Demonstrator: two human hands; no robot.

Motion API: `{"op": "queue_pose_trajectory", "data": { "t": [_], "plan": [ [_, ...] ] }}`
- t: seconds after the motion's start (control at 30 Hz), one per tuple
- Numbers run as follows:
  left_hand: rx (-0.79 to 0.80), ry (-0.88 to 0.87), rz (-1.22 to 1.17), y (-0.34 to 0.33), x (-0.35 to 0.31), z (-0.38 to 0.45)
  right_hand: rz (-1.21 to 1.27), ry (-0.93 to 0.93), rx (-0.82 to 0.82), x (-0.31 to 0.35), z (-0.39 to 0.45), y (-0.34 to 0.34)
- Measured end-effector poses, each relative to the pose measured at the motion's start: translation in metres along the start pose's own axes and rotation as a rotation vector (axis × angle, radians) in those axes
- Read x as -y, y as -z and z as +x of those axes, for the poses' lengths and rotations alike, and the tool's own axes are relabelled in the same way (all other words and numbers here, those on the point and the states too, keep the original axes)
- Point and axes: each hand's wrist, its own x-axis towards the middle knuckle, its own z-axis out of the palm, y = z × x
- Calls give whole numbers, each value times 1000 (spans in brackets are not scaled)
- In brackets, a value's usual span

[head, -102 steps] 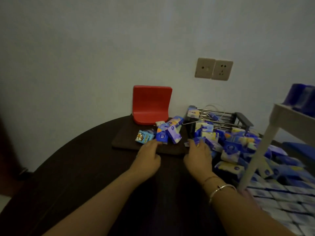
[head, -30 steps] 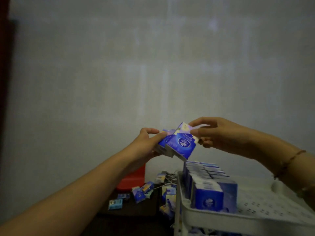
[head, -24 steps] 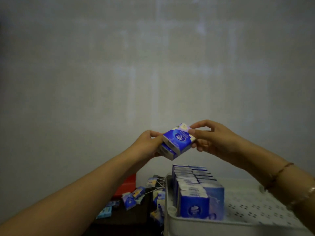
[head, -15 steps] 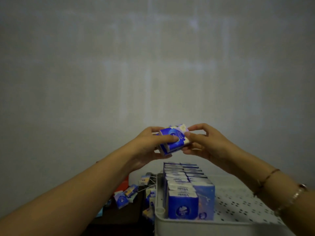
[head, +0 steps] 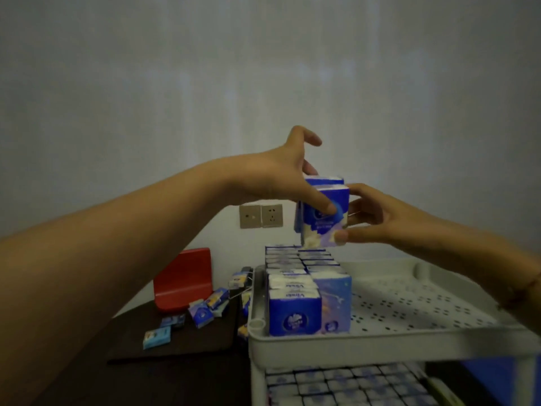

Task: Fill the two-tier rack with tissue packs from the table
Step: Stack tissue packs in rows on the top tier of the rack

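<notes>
Two blue tissue packs (head: 323, 227) are held upright together in the air, just above the far end of a row of blue packs (head: 304, 285) on the white rack's top tier (head: 409, 338). My left hand (head: 281, 177) grips them from the left with its thumb across the front. My right hand (head: 371, 218) pinches them from the right. The lower tier (head: 345, 385) is packed with tissue packs. Loose packs (head: 202, 312) lie on the dark table (head: 175, 370) left of the rack.
A red stand (head: 184, 279) sits at the table's back against the wall, below a double wall socket (head: 261, 215). A light blue pack (head: 157, 338) lies apart on a dark mat. The right part of the top tier shows bare perforated floor.
The packs have been turned upright and lowered toward the far end of the row on the top tier. The view has tilted down, showing the lower tier and more table.
</notes>
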Motion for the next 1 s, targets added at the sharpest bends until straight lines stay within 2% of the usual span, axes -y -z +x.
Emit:
{"op": "queue_pose_trajectory", "data": {
  "t": [0.1, 0.2, 0.3, 0.4, 0.57, 0.7, 0.87, 1.0],
  "plan": [
    [-50, -70, -101, -12, 1, -4, 74, -34, 7, -3, -11, 10],
    [-56, -52, -213, -24, 13, -12, 188, -91, 1, -12, -24, 19],
    [-95, -29, -244, -51, 30, -15, 192, -159, 14, -22, -33, 5],
    [-161, -37, -277, -67, 39, -13, 128, -188, -46, -30, -27, -13],
    [-167, -57, -316, -68, 40, -13, 207, -192, -61, -33, -25, -12],
    [-189, -136, -344, -72, 32, -14, 323, -151, -37, -26, -25, -12],
    [-140, -242, -382, -75, 11, -16, 419, -93, -57, -10, -33, -2],
    [-109, -257, -332, -84, 5, -20, 421, -76, -62, -2, -47, 0]
  ]
}}
